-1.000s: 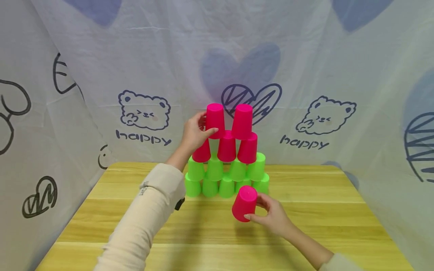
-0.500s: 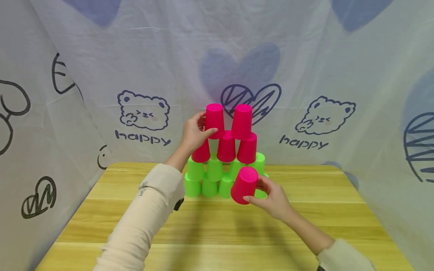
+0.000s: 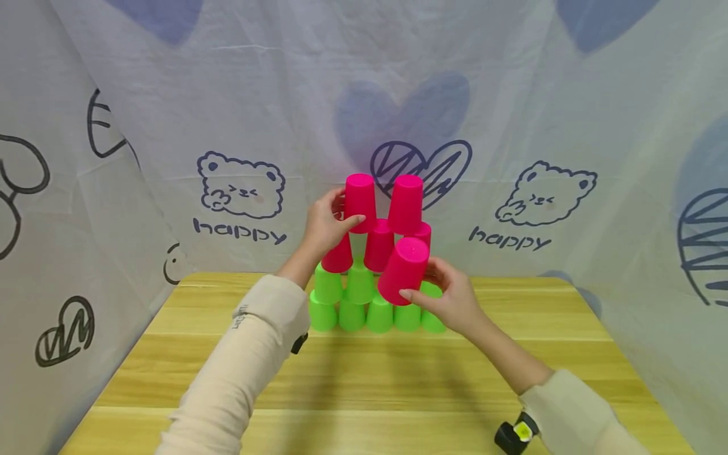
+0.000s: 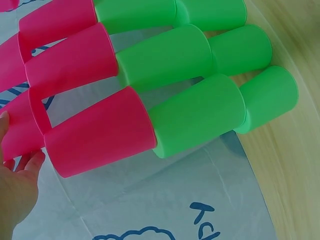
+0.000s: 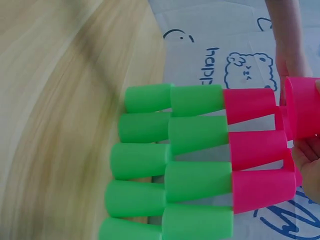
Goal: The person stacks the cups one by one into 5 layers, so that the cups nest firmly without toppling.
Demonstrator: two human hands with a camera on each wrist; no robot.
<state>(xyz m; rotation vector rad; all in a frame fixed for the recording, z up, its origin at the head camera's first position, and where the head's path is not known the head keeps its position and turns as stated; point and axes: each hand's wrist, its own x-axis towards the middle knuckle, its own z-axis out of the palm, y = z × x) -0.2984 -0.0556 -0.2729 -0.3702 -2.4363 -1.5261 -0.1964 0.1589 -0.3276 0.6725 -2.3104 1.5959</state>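
Upside-down cups form a pyramid: two rows of green cups (image 3: 359,284) below, a row of pink cups (image 3: 378,251) over them, and two pink cups at the top. My left hand (image 3: 324,224) grips the upper left pink cup (image 3: 361,201), thumb on its front and fingers round its left side. The other top cup (image 3: 406,203) stands to its right. In front of the pyramid's right side, my right hand (image 3: 455,302) holds another pink cup (image 3: 404,270), slightly tilted, hiding some cups behind it. The right wrist view shows this held cup (image 5: 302,107) at its right edge.
The pyramid stands toward the back of a wooden table (image 3: 364,385). Behind it hangs a pale cloth (image 3: 512,114) with hearts, bears and lettering, which also runs along both sides. A black device (image 3: 514,435) is on the right wrist.
My right hand has raised its pink cup from low in front of the green rows to the height of the lower pink row, tilting it more. My left hand has stayed in place.
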